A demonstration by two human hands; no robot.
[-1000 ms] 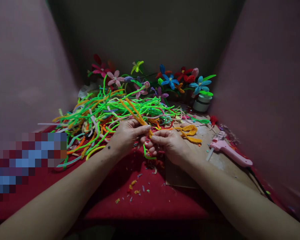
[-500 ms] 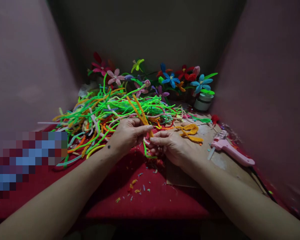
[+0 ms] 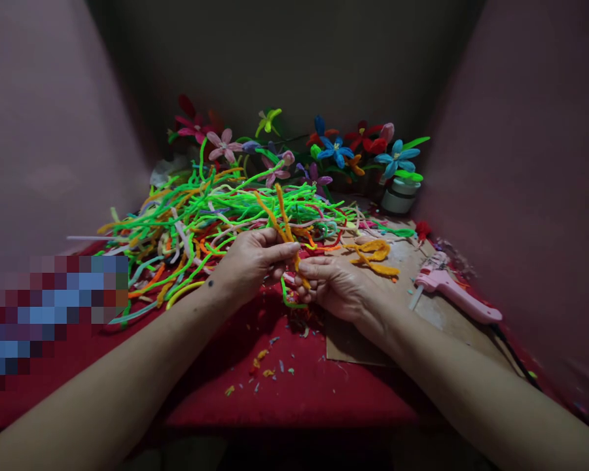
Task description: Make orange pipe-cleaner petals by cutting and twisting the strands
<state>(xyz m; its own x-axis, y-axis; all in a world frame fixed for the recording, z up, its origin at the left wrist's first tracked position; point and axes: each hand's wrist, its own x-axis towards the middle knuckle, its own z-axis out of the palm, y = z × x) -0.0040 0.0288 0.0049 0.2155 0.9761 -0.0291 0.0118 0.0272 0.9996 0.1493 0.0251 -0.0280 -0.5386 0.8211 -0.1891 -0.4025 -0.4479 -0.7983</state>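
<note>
In the head view, the orange fuzzy piece (image 3: pixel 285 216) sits at centre, 2 ends toward 12 o'clock. My left hand (image 3: pixel 252 263) has thumb and fingers pinched on its middle; my right hand (image 3: pixel 341 288), at 5 o'clock, pinches its lower end. I'd best anchor 1 grip and work the other gently.

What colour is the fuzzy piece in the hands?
The fuzzy piece is orange, clearest in the head view.

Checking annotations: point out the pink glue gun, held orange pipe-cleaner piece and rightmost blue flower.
Pink glue gun (image 3: pixel 464 299): head view, on the handle.
Held orange pipe-cleaner piece (image 3: pixel 285 221): head view, on the upper stretch.
Rightmost blue flower (image 3: pixel 396 157): head view, on the centre.
</note>
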